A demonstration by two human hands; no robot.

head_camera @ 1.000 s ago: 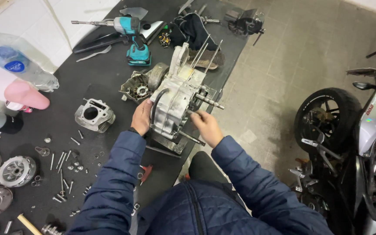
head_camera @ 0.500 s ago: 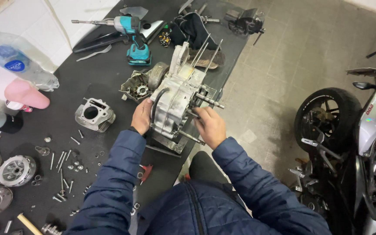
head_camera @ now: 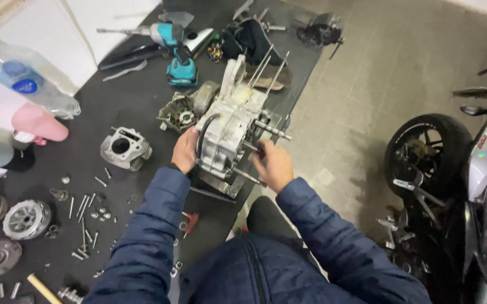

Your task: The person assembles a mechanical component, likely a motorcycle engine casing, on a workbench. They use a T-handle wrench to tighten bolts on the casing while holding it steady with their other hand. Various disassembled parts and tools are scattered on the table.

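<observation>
Gripping a grimy grey engine case (head_camera: pixel 229 132) with long protruding studs, left hand (head_camera: pixel 185 150) and right hand (head_camera: pixel 273 164) fingers clamped.

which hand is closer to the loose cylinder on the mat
Left. The left hand grips the engine case beside the cylinder; the right hand is on the case's far side.

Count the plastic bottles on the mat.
2: a clear water bottle with a blue cap at far left, and a pink bottle just below it. Others may lie out of view.

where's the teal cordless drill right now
In the head view the teal cordless drill stands on the black mat at upper centre-left, just beyond the engine case.
</observation>
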